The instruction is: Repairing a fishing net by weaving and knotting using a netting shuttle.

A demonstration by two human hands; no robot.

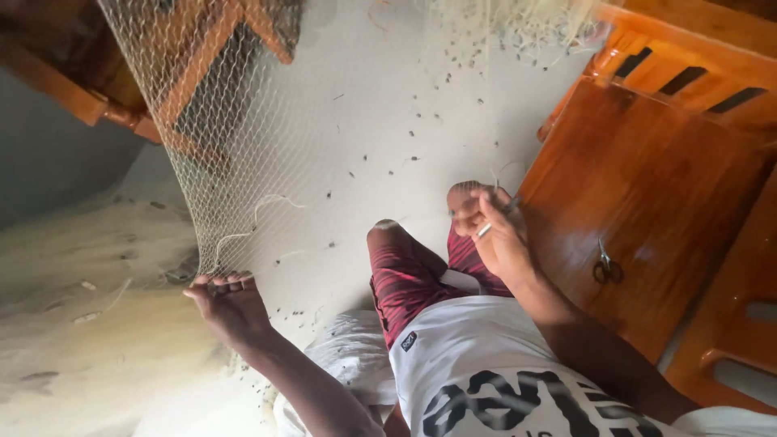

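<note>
Gripping the fishing net [235, 146] edge with clenched left hand [229, 303], net stretching toward 12 o'clock, right hand [494, 235] at 3 o'clock pinching a thin tool [495, 220].

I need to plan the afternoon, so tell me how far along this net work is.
Done: small dark scraps lie scattered on the pale floor. In hand: the left hand grips the edge of the net, stretched up to a wooden frame, while the right hand holds a thin tool by the knee. Left: a big heap of netting lies at the left, and scissors rest unused on the wooden bench.
</note>
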